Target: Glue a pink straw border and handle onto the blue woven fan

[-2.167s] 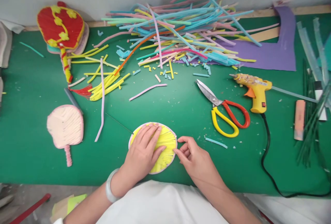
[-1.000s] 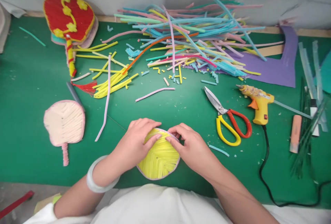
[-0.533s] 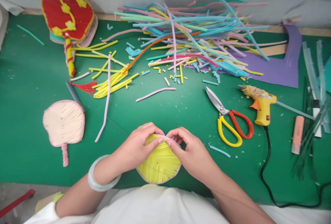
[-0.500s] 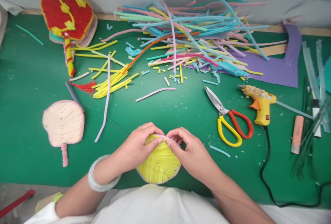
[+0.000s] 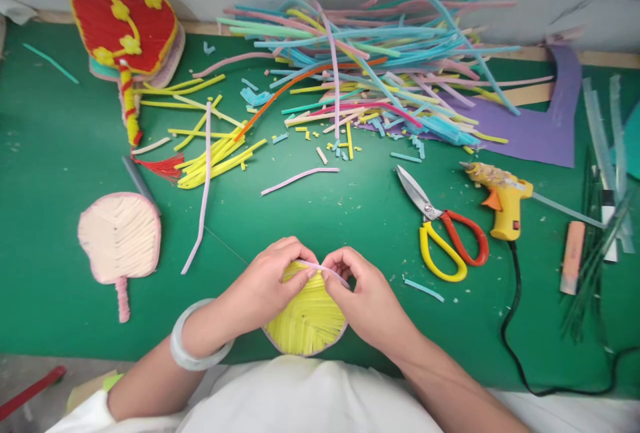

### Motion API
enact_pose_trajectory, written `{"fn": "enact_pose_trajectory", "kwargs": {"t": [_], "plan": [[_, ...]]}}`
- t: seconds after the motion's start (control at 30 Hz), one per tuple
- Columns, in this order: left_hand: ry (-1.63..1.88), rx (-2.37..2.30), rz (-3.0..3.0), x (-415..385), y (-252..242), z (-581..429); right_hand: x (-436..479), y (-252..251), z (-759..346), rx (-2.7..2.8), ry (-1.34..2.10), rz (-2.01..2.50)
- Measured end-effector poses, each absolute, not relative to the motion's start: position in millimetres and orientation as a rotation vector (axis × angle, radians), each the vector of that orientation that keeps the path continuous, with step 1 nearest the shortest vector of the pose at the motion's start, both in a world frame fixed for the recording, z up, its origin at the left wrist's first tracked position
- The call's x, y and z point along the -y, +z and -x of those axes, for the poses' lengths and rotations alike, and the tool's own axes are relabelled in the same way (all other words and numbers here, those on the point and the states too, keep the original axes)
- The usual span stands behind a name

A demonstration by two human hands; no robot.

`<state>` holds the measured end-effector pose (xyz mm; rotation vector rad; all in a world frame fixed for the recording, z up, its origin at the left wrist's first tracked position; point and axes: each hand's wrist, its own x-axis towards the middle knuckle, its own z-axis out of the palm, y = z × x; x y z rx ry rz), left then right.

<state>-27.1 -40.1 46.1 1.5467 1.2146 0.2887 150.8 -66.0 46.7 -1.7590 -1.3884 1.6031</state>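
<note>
Close to my body I hold a round yellow fan-shaped piece covered in pipe cleaners laid in a leaf pattern. A thin lilac pipe cleaner runs along its edge. My left hand pinches the top edge from the left, thumb on the yellow face and fingers behind. From the right, my right hand pinches the same edge with thumb and fingers, its tips almost meeting those of the left. The fingertips partly cover the upper edge.
Scissors and a yellow glue gun with a black cord lie to the right. Many coloured pipe cleaners are heaped at the back. A cream fan and a red fan lie left. Purple sheet sits back right.
Both hands keep their pinch on the edge of the yellow piece, with only slight finger motion. The whole view has shifted a little.
</note>
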Motion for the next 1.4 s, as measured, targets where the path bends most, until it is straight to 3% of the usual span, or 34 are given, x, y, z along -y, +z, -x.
{"fn": "enact_pose_trajectory", "kwargs": {"t": [0.33,0.87,1.4], "plan": [[0.341,-1.249,-1.548,42.2,43.9,26.3,72.0,41.9,-148.7,1.528,1.382,1.724],[0.167,-1.217,-1.146,30.1,46.2,38.8,69.9,47.1,-154.9,1.530,1.398,1.726],[0.154,-1.210,-1.198,31.2,49.5,32.9,66.0,45.5,-150.8,1.577,1.420,1.701]]}}
